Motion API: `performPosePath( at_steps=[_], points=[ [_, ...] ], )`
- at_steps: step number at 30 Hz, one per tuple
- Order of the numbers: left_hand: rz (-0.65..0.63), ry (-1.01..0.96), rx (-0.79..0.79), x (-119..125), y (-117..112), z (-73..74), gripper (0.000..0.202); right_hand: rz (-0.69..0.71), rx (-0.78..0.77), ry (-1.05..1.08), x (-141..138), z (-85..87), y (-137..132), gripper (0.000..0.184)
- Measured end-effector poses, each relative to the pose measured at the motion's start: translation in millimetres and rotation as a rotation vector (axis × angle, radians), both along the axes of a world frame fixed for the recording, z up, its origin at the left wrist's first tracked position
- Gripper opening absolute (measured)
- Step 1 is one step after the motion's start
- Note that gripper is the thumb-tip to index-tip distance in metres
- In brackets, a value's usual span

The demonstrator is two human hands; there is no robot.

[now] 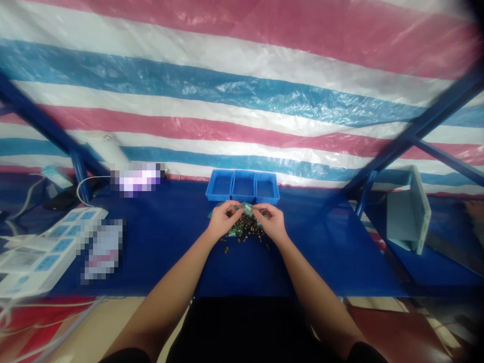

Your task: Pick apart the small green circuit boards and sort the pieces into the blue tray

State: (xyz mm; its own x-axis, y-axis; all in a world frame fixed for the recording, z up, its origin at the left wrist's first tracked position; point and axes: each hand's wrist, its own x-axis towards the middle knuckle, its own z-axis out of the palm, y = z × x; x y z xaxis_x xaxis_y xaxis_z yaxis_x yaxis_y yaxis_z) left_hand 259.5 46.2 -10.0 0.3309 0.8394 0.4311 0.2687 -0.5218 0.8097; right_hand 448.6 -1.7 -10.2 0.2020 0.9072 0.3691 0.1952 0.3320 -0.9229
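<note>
My left hand (224, 220) and my right hand (271, 221) meet over the middle of the blue table. Thumbs and fingers of both are pinched on a crinkled, see-through greenish plastic bag (247, 207). Right below the bag lies a heap of small brass-coloured and dark metal parts (247, 229), with green bits among them. A few loose parts (226, 249) are scattered at the near side of the heap. The parts are too small and blurred for me to name their kind.
Behind my hands stand three joined blue trays (243, 187). A white power strip (49, 252) with cables lies at the left. A light-coloured upright holder (410, 212) stands at the right. Blue metal frame bars (401, 143) slant on both sides, before a striped tarp (242, 96).
</note>
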Motion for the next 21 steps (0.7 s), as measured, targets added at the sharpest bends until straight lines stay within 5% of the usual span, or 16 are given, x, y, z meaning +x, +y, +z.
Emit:
performPosePath(
  at_steps=[15, 21],
  points=[
    [-0.096, -0.081, -0.031, -3, 3, -7.3, 0.024, -0.012, 0.082, -0.091, 2, 1.9, 0, 0.015],
    [0.014, -0.108, -0.004, -2, 2, -5.1, 0.020, 0.036, 0.052, -0.150, -2, 5.4, -3, 0.019]
  ],
)
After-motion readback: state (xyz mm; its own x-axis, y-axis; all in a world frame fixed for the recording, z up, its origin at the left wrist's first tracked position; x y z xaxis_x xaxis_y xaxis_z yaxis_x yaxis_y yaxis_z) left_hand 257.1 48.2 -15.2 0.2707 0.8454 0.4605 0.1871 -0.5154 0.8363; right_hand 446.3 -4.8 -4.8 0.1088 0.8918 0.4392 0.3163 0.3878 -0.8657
